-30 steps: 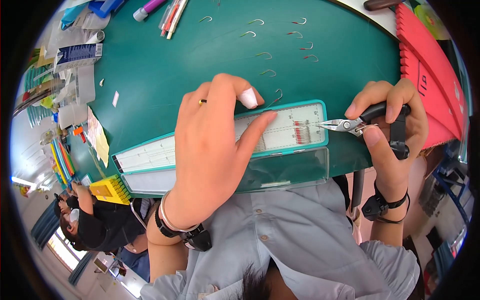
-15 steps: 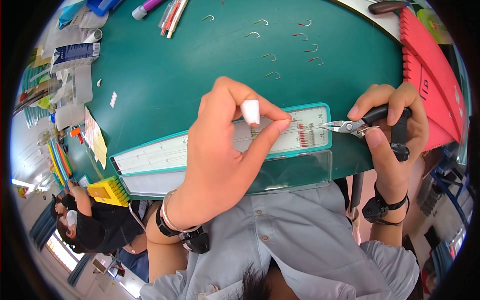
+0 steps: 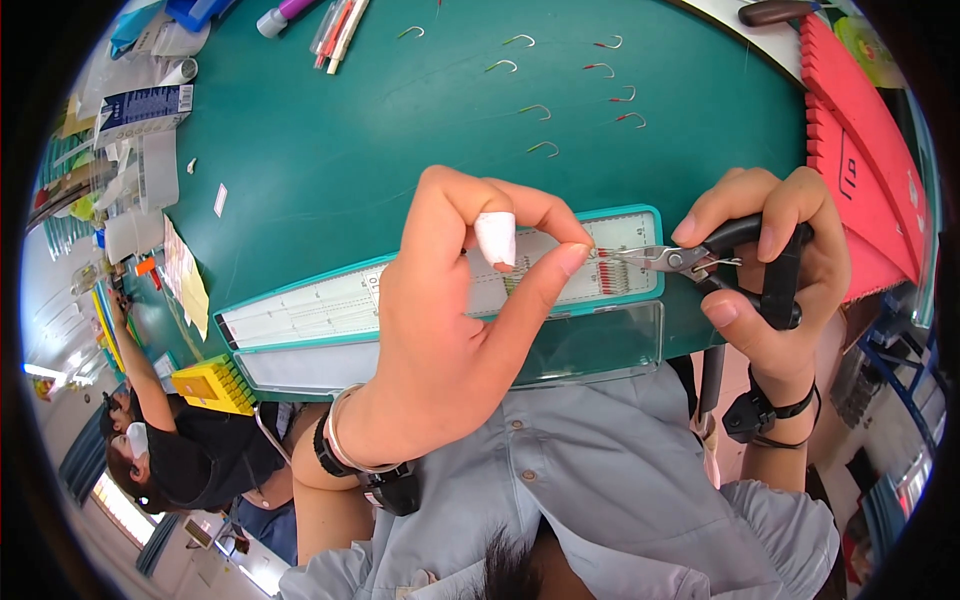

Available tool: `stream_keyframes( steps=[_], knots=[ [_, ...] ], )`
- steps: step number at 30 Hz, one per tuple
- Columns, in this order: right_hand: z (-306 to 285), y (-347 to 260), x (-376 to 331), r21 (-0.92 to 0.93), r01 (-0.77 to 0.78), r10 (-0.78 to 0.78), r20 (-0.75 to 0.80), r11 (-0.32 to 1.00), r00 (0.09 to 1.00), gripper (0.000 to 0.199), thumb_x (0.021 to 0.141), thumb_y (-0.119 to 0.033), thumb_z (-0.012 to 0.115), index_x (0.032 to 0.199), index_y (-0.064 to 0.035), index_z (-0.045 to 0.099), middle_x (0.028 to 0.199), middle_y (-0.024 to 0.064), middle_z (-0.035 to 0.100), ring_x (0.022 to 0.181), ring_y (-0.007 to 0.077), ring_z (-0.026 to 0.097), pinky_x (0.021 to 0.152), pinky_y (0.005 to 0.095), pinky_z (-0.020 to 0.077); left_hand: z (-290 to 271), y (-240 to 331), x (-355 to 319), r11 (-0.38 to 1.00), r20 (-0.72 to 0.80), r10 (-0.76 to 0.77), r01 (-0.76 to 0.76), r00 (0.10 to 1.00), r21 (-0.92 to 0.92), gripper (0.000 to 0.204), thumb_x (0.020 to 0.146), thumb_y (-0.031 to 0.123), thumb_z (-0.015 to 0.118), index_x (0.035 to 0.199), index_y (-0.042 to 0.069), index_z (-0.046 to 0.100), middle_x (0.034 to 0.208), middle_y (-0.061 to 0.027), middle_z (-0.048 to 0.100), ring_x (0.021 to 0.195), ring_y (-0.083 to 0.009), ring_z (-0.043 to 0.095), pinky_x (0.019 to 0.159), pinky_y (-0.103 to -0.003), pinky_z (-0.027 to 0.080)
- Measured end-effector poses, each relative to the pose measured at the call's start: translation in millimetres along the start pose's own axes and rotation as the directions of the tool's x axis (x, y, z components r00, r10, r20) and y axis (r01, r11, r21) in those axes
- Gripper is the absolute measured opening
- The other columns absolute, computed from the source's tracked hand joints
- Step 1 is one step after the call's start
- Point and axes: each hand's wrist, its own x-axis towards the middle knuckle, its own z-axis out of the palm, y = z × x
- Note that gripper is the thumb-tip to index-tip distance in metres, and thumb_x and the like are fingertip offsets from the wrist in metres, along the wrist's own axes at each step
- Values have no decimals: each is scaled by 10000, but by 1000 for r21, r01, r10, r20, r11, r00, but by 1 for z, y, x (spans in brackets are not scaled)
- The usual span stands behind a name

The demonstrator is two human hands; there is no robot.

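My left hand (image 3: pixel 430 310), with white tape round one finger, pinches thumb and forefinger together over a long teal-rimmed box (image 3: pixel 653 292). Something tiny shows at its fingertips, too small to name. Long-nosed pliers (image 3: pixel 685 260) with black handles lie in my right hand (image 3: pixel 815 265), their handles spread apart. The pliers' tips come right up to the left fingertips; whether they grip anything, I cannot tell. Below the jaws, a row of red-bound fishing hooks (image 3: pixel 613 278) lines the box's white insert. Its clear lid (image 3: pixel 600 345) hangs folded open toward me.
Several loose fishing hooks (image 3: pixel 540 111) with red or green bindings lie on the green table (image 3: pixel 330 190). Pens (image 3: pixel 345 35) lie at the far left. Red foam sheets (image 3: pixel 860 150) stand at right, a yellow block (image 3: pixel 215 384) at left. Another person (image 3: pixel 200 450) sits at left.
The pliers have moved left until their tips meet my left fingertips, and their handles stand wider apart. My left hand has shifted slightly right. The other person's arm has reached farther out.
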Motion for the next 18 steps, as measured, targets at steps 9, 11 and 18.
stream_keyframes(
  steps=[9,11,18],
  knots=[
    [1,4,2,20,66,-68,123,998,990,712,590,-410,957,961,-115,426,1005,216,681,916,218,615,838,317,483,-3,-1,-2,999,-15,44,-44,999,-6,421,875,-113,679,964,97,324,970,-161,664,889,-145,606,848,-271,452],
    [1,6,0,37,72,-76,102,997,992,712,589,-424,953,961,-118,429,1010,211,688,912,215,616,832,313,478,-2,-1,-2,998,-17,42,-43,999,-36,421,875,-115,677,964,96,324,970,-163,663,889,-147,608,848,-273,455],
    [2,6,0,69,51,-56,74,996,996,719,593,-432,950,970,-110,430,1007,218,673,928,218,618,842,320,489,-3,-2,-4,996,-32,61,-63,998,-63,415,878,-119,674,964,94,327,972,-172,662,894,-150,615,845,-272,466]
  ],
)
